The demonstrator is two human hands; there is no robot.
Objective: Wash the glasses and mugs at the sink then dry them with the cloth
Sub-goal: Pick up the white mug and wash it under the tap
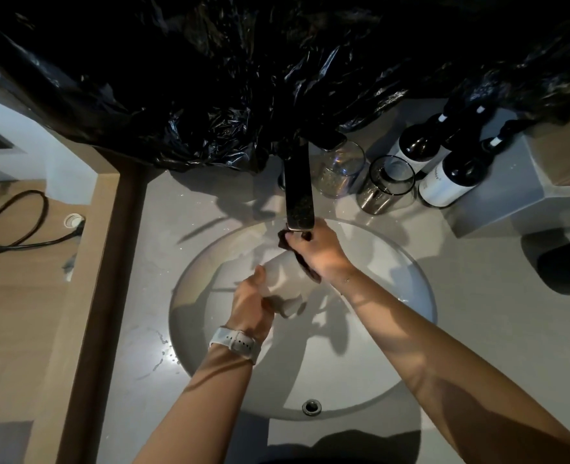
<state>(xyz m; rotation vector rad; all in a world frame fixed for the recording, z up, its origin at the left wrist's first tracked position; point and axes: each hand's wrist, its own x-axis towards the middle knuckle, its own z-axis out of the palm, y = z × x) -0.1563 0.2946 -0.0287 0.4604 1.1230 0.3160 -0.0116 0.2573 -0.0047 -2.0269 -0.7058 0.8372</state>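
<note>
Fingers of my left hand (255, 298) curl around the base of a clear, smooth drinking glass (282, 283), which lies tilted above the round white sink basin (407, 262). My right hand (317, 249) pinches a dark, soft cloth (305, 261) against the glass rim, just under the flat dark tap spout (299, 192).

I judge the glass to be light, stiff and fragile, and probably slippery if it is wet, so the firm hold at the thick base seems the safest place. The cloth is limp and folds easily.

Behind the tap, two more clear glasses (342, 169) stand near two dark wine bottles with white labels (444, 179), close together, so there is little room there. The basin itself gives open space below. The grey counter (149, 249) at the left is freer.
</note>
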